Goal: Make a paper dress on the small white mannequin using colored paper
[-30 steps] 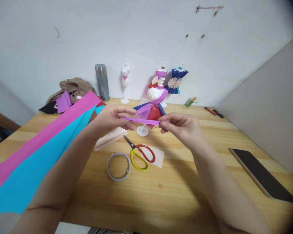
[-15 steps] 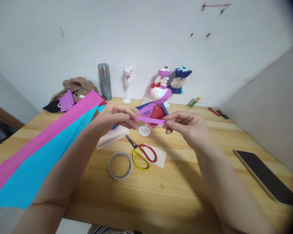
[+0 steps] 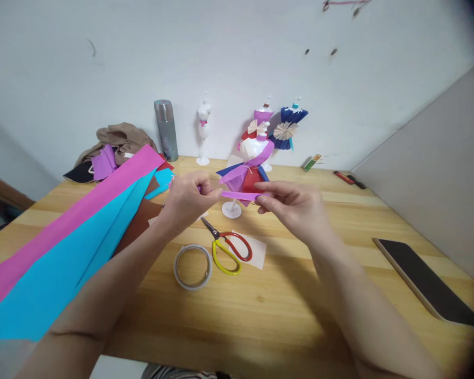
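A narrow purple paper strip [image 3: 240,195] is stretched level between my two hands, above the table. My left hand [image 3: 191,197] is closed and pinches its left end between thumb and curled fingers. At the other end, the thumb and fingers of my right hand [image 3: 290,205] pinch the strip. Just behind it stands a small dress form [image 3: 256,150] on a white round base, dressed in purple, red and blue paper. Below the hands lie scissors [image 3: 221,245] with one red and one yellow handle, and a roll of tape [image 3: 175,273].
Large pink paper [image 3: 75,213] and blue paper [image 3: 63,273] cover the left side. A flask [image 3: 166,131], a bare dress form [image 3: 204,131] and a blue-dressed form [image 3: 290,126] stand by the wall. A phone [image 3: 426,279] lies right, a white paper piece [image 3: 256,252] under the scissors.
My left fingers have curled in from a straighter pose, and the left hand's grip on the strip is tighter. The whole view has shifted slightly; the right hand still pinches its end.
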### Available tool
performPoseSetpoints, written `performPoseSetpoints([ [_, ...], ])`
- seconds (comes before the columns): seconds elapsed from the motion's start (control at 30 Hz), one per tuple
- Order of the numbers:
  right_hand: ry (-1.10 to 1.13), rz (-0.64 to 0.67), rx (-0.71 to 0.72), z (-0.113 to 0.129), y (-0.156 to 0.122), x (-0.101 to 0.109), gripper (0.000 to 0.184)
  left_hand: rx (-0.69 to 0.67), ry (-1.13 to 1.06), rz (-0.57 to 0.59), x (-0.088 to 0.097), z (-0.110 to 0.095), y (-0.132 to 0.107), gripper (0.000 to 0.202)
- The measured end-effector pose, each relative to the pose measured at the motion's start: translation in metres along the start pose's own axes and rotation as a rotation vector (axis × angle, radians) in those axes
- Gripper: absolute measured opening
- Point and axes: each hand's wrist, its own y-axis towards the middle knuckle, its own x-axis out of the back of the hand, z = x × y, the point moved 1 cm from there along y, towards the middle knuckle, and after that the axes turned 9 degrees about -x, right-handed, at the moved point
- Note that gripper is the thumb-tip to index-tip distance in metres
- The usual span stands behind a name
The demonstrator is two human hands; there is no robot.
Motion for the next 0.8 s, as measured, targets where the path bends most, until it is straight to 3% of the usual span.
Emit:
performPoseSetpoints([
  [0.1,-0.128,-0.029,0.043,-0.001,-0.001,-0.002,0.009,-0.054,0.082,-0.047,-0.003,0.002,0.000,0.044],
  [0.17,-0.221,-0.053,0.085,0.002,-0.002,-0.002,0.005,-0.057,0.090,-0.041,-0.003,0.002,0.001,0.034],
  [0.23,-0.309,-0.080,0.141,0.005,-0.003,-0.001,0.008,-0.042,0.084,0.002,-0.003,0.004,0.003,0.011],
  [0.33,-0.379,-0.094,0.189,0.009,-0.005,-0.001,0.009,0.008,0.062,0.110,0.000,0.008,0.004,0.023],
  [0.47,-0.335,-0.053,0.146,0.009,-0.006,0.000,0.010,0.084,-0.067,0.231,0.003,0.016,0.005,0.007],
  [0.63,-0.156,0.062,0.021,0.006,-0.002,0.002,0.016,0.268,-0.227,0.361,0.010,0.016,0.009,0.008],
  [0.8,-0.082,0.192,-0.055,0.008,-0.001,0.009,0.023,0.271,-0.275,0.558,0.021,0.011,0.013,0.012],
])
